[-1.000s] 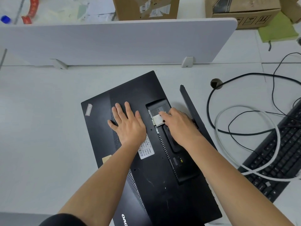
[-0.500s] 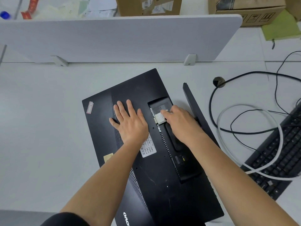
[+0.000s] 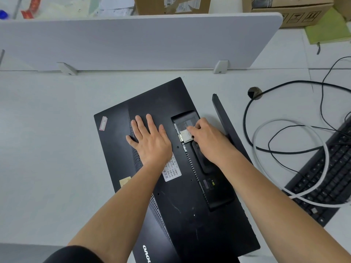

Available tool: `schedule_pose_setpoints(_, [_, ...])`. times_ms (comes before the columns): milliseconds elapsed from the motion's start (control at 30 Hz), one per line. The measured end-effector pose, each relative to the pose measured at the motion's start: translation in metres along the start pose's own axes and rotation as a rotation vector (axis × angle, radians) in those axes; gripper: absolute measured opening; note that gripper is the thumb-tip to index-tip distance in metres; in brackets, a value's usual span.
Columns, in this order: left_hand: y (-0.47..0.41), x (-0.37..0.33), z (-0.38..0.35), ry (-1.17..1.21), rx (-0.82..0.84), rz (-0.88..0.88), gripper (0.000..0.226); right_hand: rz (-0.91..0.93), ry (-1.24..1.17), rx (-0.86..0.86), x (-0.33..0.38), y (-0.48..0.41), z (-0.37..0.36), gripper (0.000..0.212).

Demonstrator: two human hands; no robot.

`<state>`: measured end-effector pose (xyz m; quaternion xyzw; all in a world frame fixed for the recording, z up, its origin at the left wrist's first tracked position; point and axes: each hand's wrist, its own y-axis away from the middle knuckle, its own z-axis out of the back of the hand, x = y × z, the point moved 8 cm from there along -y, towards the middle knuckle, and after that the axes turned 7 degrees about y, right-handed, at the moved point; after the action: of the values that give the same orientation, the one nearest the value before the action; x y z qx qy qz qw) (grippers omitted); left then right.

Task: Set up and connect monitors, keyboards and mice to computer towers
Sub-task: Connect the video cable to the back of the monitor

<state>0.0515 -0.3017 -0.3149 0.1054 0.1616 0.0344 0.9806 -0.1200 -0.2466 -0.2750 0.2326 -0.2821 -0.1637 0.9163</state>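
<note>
A black monitor (image 3: 117,133) lies face down on the white desk, its back panel up. My left hand (image 3: 150,141) presses flat on that back panel, fingers straight. My right hand (image 3: 207,139) pinches a white cable connector (image 3: 185,135) at the recessed port bay (image 3: 187,118) of the monitor. The monitor's stand base (image 3: 226,122) sticks up on edge just right of my right hand. A black keyboard (image 3: 326,179) lies at the right, with a white cable (image 3: 266,168) and black cables (image 3: 247,111) looped over it.
A grey desk divider (image 3: 133,42) runs along the back of the desk. A round cable hole (image 3: 254,93) sits right of the monitor. Cardboard boxes (image 3: 284,12) and a green folder (image 3: 326,29) lie beyond the divider.
My right hand's fingers have shifted slightly on the white connector at the port bay. My left hand stays flat on the monitor back.
</note>
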Motion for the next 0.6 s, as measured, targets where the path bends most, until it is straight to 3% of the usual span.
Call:
schedule_pose_setpoints(167, [-0.001,0.001,-0.001,0.005,-0.001,0.001,0.058,0.004,-0.007,0.030,0.004,0.002,0.003,0.024])
schedule_pose_setpoints(400, [-0.001,0.001,-0.001,0.005,-0.002,0.002,0.058,-0.013,0.050,-0.024,0.017,0.011,0.011,0.028])
schedule_pose_setpoints(600, [0.000,0.001,-0.001,0.008,0.002,0.003,0.058,-0.013,0.001,0.047,0.007,0.005,0.004,0.032])
